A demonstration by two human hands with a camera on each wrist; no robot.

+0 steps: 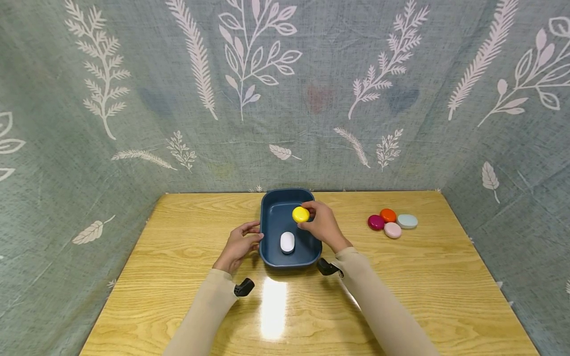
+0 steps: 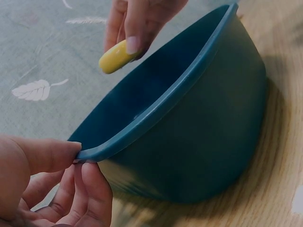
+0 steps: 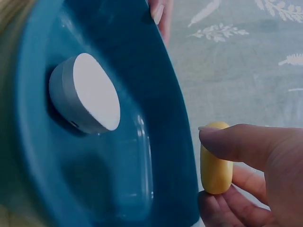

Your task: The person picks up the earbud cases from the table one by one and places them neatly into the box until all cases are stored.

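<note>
A deep blue rectangular bin [image 1: 267, 254] with rounded corners stands on the table. My left hand [image 1: 239, 245] pinches its left rim, thumb on top and fingers curled beneath, plain in the left wrist view. With thumb and fingers my right hand [image 1: 326, 223] holds a smooth yellow rounded bar [image 1: 300, 214], soap-like, over the far right part of the bin. The left wrist view puts this bar [image 2: 116, 56] above the rim. Inside, on the bin floor, sits a white oval object [image 3: 94, 92] with a greyish lower side and a small dark slot.
To the right on the wooden table [image 1: 187, 296] lie a magenta piece [image 1: 376, 222], an orange one [image 1: 388, 215], a pale pink one [image 1: 393, 230] and a light blue oval one [image 1: 407, 221], grouped together. A grey-green leaf-patterned curtain [image 1: 285, 168] hangs behind the bin.
</note>
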